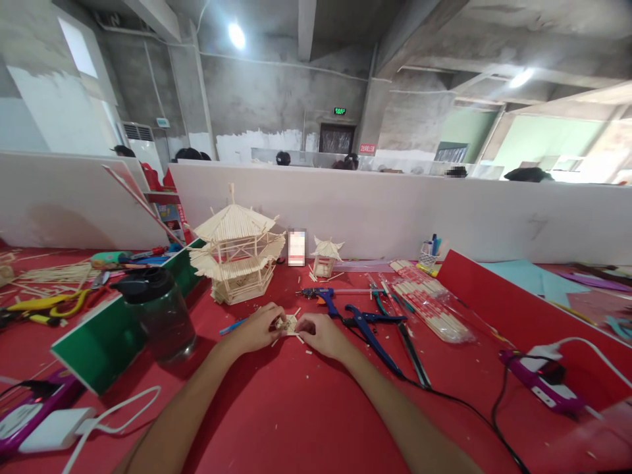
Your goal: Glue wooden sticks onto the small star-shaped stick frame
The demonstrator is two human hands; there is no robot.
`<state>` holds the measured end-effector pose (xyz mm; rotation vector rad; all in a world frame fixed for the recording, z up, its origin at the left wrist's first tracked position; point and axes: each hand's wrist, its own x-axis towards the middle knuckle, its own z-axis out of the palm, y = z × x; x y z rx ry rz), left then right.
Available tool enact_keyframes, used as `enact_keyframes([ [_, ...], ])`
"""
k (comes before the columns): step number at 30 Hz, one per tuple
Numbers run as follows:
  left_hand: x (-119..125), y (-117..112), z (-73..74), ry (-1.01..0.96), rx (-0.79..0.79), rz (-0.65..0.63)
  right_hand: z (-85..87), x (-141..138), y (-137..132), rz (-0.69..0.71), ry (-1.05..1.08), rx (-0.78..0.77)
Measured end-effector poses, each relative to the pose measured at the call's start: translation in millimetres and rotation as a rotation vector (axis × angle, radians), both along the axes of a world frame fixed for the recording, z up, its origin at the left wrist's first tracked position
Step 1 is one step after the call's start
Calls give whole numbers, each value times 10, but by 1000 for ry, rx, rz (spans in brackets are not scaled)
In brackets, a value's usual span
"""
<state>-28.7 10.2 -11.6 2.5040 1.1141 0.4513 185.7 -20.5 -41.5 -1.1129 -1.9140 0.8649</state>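
Observation:
A small frame of pale wooden sticks (288,323) lies low over the red table between my two hands, with stick ends poking out around it. My left hand (261,327) has its fingers curled and pinched on the frame's left side. From the right, my right hand (320,333) grips the opposite edge with thumb and fingers pressed together. Whether a separate small stick is between those fingertips is hidden. Beyond my left hand stands a two-tiered stick pavilion (237,253). A smaller stick pavilion (326,257) stands further back.
A blue glue gun (323,299), blue-handled cutters (372,339) and bagged sticks (434,303) lie to the right. A dark water bottle (160,316) stands left by a green divider (101,345). A black cord (459,411) crosses the right side. A white partition (395,214) closes the back.

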Motion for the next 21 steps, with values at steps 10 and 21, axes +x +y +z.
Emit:
enact_keyframes([
  [10, 44, -27, -6, -25, 13, -28, -21, -22, 4, -13, -7, 18],
  [21, 51, 4, -25, -19, 38, -34, -16, -35, -32, 35, 22, -1],
])
